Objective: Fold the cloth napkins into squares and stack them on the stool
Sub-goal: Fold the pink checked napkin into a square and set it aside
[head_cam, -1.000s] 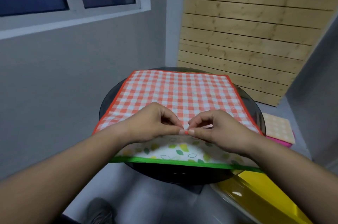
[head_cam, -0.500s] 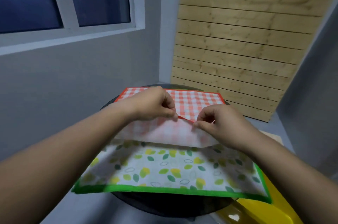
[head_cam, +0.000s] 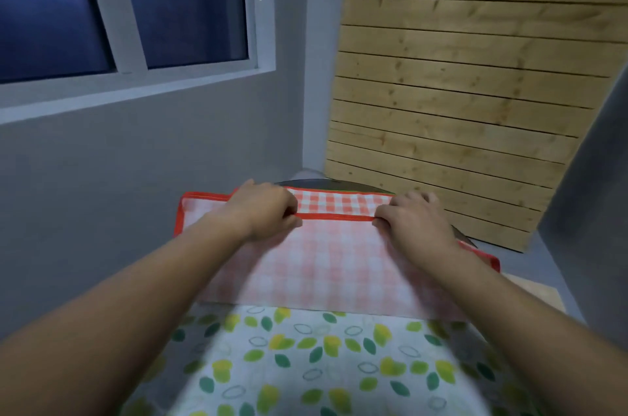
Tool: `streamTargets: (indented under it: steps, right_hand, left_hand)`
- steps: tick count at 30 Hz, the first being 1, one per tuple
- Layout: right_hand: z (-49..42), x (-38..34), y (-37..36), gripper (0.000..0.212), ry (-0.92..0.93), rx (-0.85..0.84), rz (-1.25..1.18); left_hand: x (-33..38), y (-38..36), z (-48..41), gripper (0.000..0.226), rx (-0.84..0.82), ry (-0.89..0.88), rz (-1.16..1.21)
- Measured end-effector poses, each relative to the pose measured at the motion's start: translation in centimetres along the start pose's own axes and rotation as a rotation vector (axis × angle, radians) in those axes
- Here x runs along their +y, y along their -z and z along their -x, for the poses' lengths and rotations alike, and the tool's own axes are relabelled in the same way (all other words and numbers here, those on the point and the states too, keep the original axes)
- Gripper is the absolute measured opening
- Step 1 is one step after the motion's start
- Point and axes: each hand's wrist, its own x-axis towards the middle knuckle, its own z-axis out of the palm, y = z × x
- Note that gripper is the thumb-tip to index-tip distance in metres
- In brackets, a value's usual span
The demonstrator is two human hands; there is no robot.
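Head view, looking forward and down along both forearms. A red-and-white checked napkin (head_cam: 333,266) lies partly folded over on itself. Its paler underside faces up across the near portion, and a strip of the brighter face shows beyond the fold-over edge. The red hem (head_cam: 336,218) of the turned-over part runs straight between the two hands.

The left hand (head_cam: 268,211) has curled fingers and thumb pinching the hem at its left end. The right hand (head_cam: 414,222) grasps the same hem at its right end, knuckles up and fingers curled down onto the cloth. Both hands are low, at the level of the cloth.

Under the checked napkin, and extending toward the camera, lies a white napkin (head_cam: 306,354) printed with green and yellow leaves; its near part is blurred. Both napkins rest on a dark round tabletop (head_cam: 326,185), seen only as a thin arc past the far edge of the cloth.

Surroundings: a slatted wooden panel (head_cam: 458,92) leans behind the tabletop at right, and a white-framed window (head_cam: 170,1) is set in the grey wall (head_cam: 119,177) at left.
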Motion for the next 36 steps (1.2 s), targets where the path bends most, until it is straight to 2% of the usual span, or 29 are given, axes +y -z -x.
streamTargets:
  steps: [4, 8, 12, 20, 27, 31, 34, 36]
  right_hand:
    - [-0.5, 0.4, -3.4, 0.028, -0.051, -0.028, -0.024]
    - [-0.7, 1.2, -6.3, 0.023, -0.237, -0.126, -0.411]
    - [-0.8, 2.0, -8.5, 0.022, -0.319, -0.158, -0.580]
    - [-0.9, 2.3, -10.4, 0.020, -0.391, -0.107, -0.628]
    - [-0.8, 2.0, -10.1, 0.015, -0.392, -0.090, -0.630]
    - [-0.6, 1.6, -8.7, 0.007, -0.336, -0.050, -0.636]
    - [0.0, 0.9, -7.3, 0.008, -0.282, 0.015, -0.637]
    - [0.6, 0.4, -6.6, 0.003, -0.239, -0.009, -0.657]
  left_hand:
    - [-1.1, -4.4, -0.2, 0.027, 0.004, 0.117, 0.119]
    - [-1.3, -7.2, -1.1, 0.022, 0.058, 0.169, 0.169]
    - [-1.9, -9.6, -1.7, 0.023, 0.011, 0.269, 0.345]
    - [-1.8, -11.6, -1.1, 0.018, 0.108, 0.336, 0.377]
    - [-1.7, -11.5, -1.1, 0.019, 0.113, 0.355, 0.360]
    - [-1.0, -10.6, -0.6, 0.025, 0.116, 0.304, 0.279]
    - [-0.1, -9.5, 0.2, 0.024, 0.141, 0.240, 0.326]
    - [0.8, -8.9, 0.8, 0.026, 0.104, 0.186, 0.362]
